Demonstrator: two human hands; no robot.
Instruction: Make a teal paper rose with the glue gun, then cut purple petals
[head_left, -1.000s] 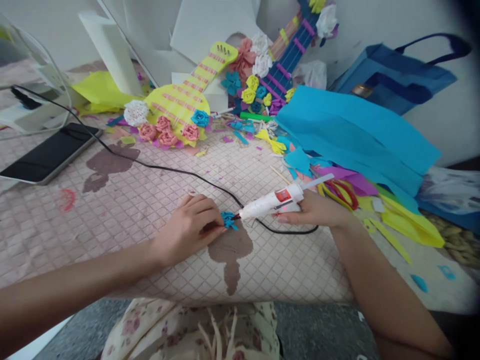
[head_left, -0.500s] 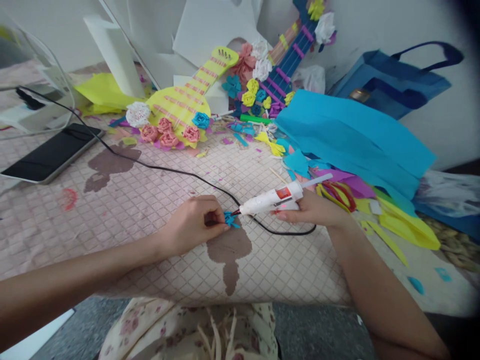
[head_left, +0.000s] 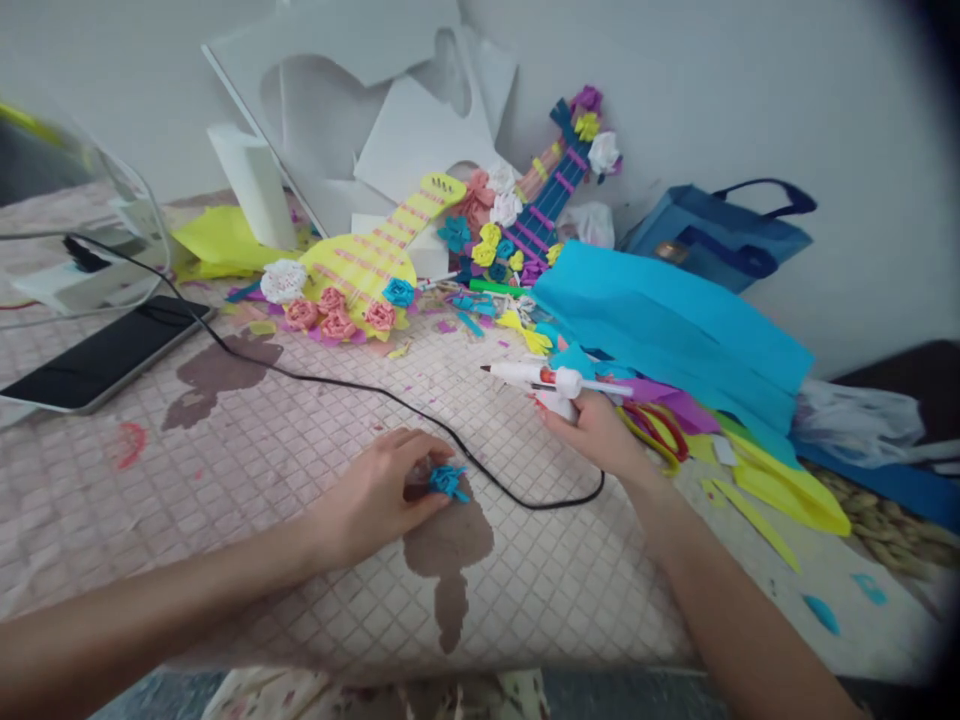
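My left hand (head_left: 379,495) rests on the pink quilted cloth (head_left: 247,440) and pinches a small blue paper flower (head_left: 448,481) between thumb and fingers. My right hand (head_left: 596,430) grips a white hot glue gun (head_left: 541,378), lifted off the cloth, its nozzle pointing left and well apart from the flower. The gun's black cord (head_left: 330,382) loops across the cloth between my hands and runs off to the left.
A yellow paper guitar (head_left: 367,265) with flowers and a blue guitar (head_left: 544,200) lie at the back. Blue crepe paper (head_left: 667,325), red scissors (head_left: 660,425) and coloured scraps pile up on the right. A phone (head_left: 105,352) lies at the left; a blue bag (head_left: 712,240) leans on the wall.
My right hand lifted the glue gun up and away from the flower, to the right. The left hand keeps the flower pinched on the cloth. The camera tilted upward.
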